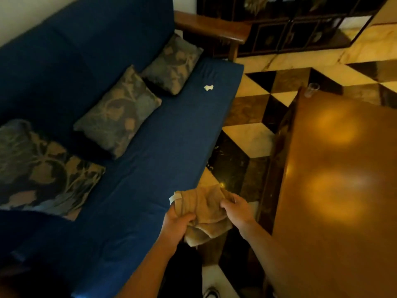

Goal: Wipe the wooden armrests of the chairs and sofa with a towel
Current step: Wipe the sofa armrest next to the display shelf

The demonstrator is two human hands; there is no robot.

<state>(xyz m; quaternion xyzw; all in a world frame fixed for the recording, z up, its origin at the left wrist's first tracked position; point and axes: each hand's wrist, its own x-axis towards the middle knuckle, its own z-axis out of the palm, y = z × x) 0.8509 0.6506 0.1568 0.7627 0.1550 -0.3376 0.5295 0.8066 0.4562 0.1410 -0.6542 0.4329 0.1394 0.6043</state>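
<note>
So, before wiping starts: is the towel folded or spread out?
Bunched, not spread: the tan terry towel is gathered in folds, gripped by left hand and right hand.

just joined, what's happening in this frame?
A person stands by a blue sofa, holding a bunched tan towel in both hands: left hand, right hand. The sofa's wooden armrest at the far end is not being touched. A small white scrap lies on the seat.
</note>
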